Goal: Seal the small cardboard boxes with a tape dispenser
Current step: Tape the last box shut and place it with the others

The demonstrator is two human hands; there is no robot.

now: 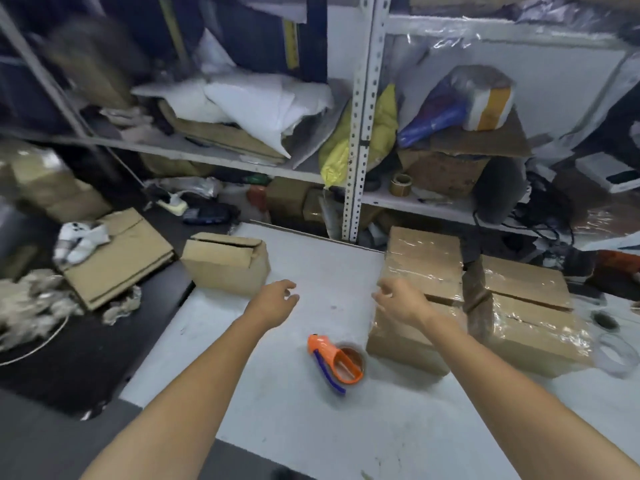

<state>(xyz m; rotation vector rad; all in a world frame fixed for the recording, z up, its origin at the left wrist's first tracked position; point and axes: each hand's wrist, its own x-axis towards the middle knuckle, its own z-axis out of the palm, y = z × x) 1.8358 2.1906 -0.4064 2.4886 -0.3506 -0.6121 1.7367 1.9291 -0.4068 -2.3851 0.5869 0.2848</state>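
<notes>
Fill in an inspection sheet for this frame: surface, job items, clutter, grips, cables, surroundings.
Surface: white table, scuffed with small marks.
Job's things: untaped box at the far left edge, flaps folded, no tape seen; taped boxes grouped at right, glossy with clear tape; orange tape dispenser lying on the table between the forearms.
Clutter: clear tape roll at the table's right edge.
Grips: left hand and right hand loosely open, holding nothing; the right one is at the taped boxes, contact unclear.
Cables: black cables tangled behind the boxes at right.
Surroundings: metal shelving stuffed with bags and cardboard; flattened cardboard at left.
</notes>
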